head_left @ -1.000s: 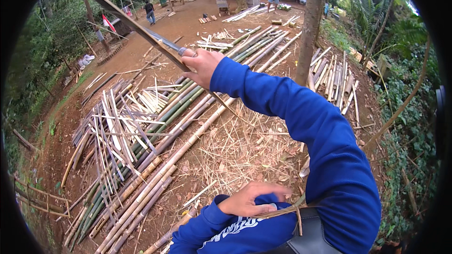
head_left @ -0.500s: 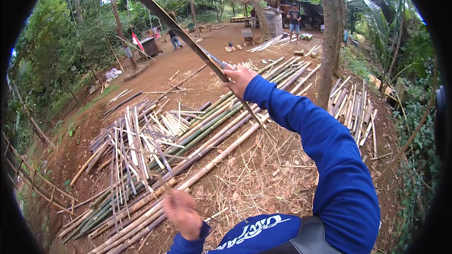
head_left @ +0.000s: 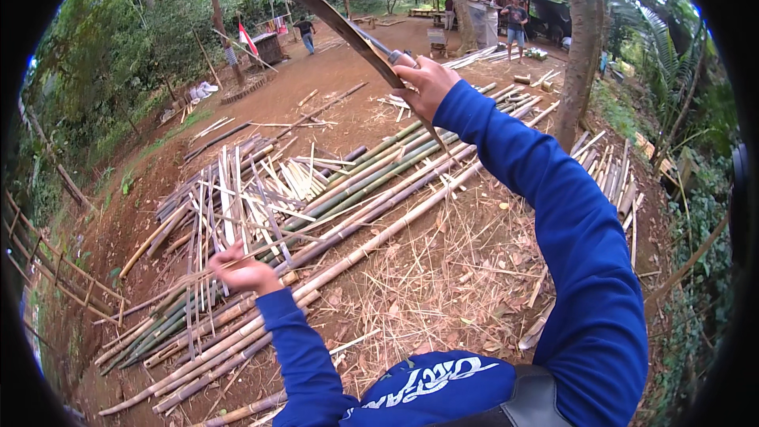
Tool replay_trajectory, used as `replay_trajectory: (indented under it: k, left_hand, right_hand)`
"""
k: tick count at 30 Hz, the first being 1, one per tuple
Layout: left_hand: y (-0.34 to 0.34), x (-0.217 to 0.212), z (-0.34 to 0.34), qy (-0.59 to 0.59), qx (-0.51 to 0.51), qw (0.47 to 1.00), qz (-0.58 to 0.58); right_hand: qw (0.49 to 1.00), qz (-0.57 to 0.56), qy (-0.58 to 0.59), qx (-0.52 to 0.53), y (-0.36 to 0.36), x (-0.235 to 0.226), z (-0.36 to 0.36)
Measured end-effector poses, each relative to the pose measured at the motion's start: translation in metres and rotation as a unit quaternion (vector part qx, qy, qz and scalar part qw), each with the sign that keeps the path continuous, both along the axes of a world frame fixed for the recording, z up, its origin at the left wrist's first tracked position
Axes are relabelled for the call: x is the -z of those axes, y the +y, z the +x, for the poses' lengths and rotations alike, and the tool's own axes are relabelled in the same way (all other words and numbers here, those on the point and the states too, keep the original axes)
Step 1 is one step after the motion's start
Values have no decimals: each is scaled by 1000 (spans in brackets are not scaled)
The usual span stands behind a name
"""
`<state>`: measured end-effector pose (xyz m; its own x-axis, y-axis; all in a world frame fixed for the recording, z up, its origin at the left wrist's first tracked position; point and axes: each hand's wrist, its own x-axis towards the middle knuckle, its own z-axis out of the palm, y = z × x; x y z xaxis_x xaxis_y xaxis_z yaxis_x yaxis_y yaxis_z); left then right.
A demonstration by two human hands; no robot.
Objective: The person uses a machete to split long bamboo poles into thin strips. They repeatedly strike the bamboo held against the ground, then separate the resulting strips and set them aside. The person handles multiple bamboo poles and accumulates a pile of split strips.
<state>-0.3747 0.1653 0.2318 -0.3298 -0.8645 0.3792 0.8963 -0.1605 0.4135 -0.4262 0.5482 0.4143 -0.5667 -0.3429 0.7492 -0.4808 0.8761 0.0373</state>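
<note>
I see my right hand (head_left: pixel 427 79) clenched on the raised machete (head_left: pixel 332 16), left hand (head_left: pixel 245 273) pinching a thin bamboo strip (head_left: pixel 340 217) taut beneath its fingers.

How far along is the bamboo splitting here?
Done: a heap of pale split strips lies on the pile. In hand: the right hand raises a long blade; the left hand holds a thin strip. Left: many whole green poles.
</note>
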Motion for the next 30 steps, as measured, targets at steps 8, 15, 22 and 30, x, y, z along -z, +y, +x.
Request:
replay_trajectory:
  k: [8, 15, 22, 30]
  left_hand:
    - [61, 200, 75, -509, 503, 694, -81]
    - [-45, -133, 138, 62, -111, 986, -106]
    - [-146, -179, 165, -49, -108, 969, -216]
    - [-198, -81, 147, 27, 79, 993, -79]
  right_hand:
    - [998, 46, 14, -28, -68, 28, -1]
    - [996, 88, 9, -35, -119, 123, 6]
    - [991, 93, -81, -49, -200, 228, 25]
    - [962, 116, -244, -28, -262, 357, 77]
